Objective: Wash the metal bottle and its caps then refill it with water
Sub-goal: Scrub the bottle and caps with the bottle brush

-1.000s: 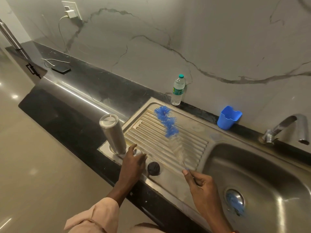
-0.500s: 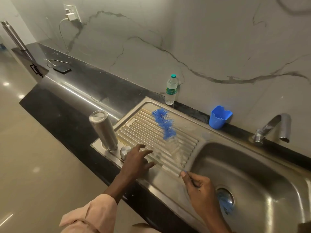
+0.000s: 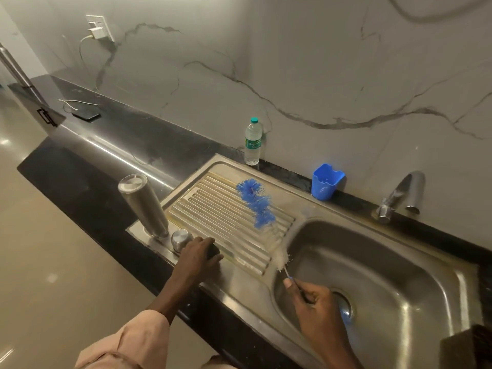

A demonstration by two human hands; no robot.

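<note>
Left hand [image 3: 198, 251] grips the black cap [image 3: 213, 251]; right hand [image 3: 315, 306] pinches the brush [image 3: 257, 202] by its wire handle.
Brush bristles lie across the drainboard [image 3: 213, 209]. Steel cap [image 3: 181, 239] sits just beside the left hand, the bottle [image 3: 143, 206] upside down next to it, at the sink's [image 3: 399, 275] left end.

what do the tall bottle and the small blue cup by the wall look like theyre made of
Tall bottle: brushed metal, probably stainless steel, with a soft grey sheen and streaked highlights. Blue cup: likely plastic, uniformly bright blue, thin-walled, slightly glossy.
</note>
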